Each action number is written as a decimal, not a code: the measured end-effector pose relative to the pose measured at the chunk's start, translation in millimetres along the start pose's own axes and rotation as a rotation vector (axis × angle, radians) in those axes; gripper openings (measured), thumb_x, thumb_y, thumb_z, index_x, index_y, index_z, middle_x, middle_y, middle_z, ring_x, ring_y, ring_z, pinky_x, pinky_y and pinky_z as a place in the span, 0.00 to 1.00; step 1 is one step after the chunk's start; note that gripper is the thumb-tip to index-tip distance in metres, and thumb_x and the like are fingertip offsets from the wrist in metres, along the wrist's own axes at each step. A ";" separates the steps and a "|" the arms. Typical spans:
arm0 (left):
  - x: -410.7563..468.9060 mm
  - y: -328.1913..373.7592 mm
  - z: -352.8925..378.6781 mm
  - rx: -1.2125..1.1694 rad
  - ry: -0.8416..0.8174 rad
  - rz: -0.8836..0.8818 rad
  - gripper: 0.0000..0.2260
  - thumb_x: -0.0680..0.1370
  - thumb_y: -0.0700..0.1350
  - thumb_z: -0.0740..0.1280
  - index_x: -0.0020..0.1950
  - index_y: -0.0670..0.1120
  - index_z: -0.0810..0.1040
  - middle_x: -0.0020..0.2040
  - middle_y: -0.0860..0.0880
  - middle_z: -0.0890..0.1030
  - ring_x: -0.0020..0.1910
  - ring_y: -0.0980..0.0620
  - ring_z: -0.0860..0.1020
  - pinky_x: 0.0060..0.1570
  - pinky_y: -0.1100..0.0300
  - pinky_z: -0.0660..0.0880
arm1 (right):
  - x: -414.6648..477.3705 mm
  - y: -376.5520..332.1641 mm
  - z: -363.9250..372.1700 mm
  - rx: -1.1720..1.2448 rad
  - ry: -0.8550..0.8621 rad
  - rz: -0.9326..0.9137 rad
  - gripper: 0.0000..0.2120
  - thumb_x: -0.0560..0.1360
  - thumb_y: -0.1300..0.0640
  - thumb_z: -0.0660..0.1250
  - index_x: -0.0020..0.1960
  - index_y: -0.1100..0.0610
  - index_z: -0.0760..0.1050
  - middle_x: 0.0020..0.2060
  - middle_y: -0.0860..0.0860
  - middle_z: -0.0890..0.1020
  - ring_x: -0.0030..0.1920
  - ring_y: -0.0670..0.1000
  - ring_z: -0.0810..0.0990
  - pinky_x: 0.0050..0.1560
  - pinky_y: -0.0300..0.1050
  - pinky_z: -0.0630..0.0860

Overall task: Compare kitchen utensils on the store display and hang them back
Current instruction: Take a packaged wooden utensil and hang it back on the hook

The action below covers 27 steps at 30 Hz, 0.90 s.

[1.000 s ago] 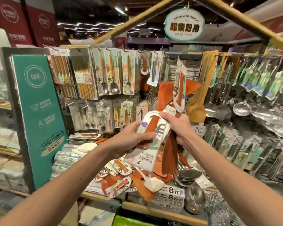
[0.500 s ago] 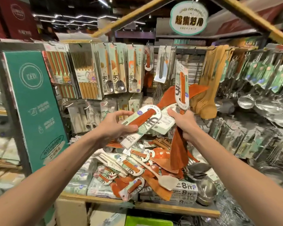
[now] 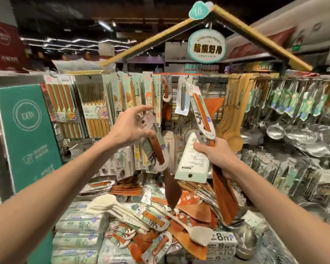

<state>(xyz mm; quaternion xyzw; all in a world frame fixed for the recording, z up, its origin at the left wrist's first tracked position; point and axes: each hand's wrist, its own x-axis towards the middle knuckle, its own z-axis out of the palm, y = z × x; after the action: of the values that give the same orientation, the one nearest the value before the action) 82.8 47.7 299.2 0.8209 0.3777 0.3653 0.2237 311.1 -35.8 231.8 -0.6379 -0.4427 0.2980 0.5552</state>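
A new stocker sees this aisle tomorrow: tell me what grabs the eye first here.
Two hands at centre: the left hand pinches a sleeved wooden spatula hanging blade-down, and the right hand grips a bundle of spatulas. Above hangs a round teal-rimmed sign; below lies a heap of loose spatulas.

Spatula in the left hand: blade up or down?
Down. The left hand pinches the spatula by the top of its card; the handle runs downward and the dark blade hangs at the bottom.

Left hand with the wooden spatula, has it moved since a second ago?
Yes. The left hand rose toward the hanging fork packs, away from the right hand.
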 end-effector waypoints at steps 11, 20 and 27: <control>41.0 -1.0 61.5 -0.752 0.112 -0.199 0.17 0.73 0.36 0.75 0.59 0.48 0.77 0.48 0.49 0.87 0.42 0.57 0.85 0.33 0.66 0.79 | 11.2 -2.6 -4.0 0.238 -0.119 -0.010 0.11 0.76 0.61 0.71 0.57 0.61 0.77 0.46 0.56 0.87 0.45 0.55 0.87 0.45 0.49 0.83; 82.9 15.5 94.4 -0.885 0.208 -0.244 0.09 0.76 0.39 0.72 0.54 0.45 0.78 0.46 0.43 0.87 0.44 0.47 0.87 0.43 0.53 0.83 | 56.2 -5.7 -10.1 0.494 -0.064 -0.030 0.09 0.77 0.62 0.70 0.56 0.61 0.78 0.47 0.58 0.87 0.47 0.58 0.86 0.46 0.53 0.83; 110.3 16.3 125.6 -0.703 0.300 -0.234 0.19 0.77 0.62 0.67 0.62 0.52 0.74 0.57 0.49 0.84 0.53 0.47 0.84 0.53 0.41 0.81 | 90.7 -12.4 -13.6 0.369 -0.005 -0.217 0.08 0.75 0.66 0.70 0.53 0.59 0.77 0.40 0.47 0.87 0.41 0.47 0.86 0.38 0.40 0.81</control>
<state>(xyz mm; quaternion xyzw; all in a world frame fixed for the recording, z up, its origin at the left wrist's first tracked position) 236.2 112.8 277.7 0.5832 0.3491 0.5601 0.4736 359.1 39.2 256.8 -0.4733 -0.4481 0.3142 0.6903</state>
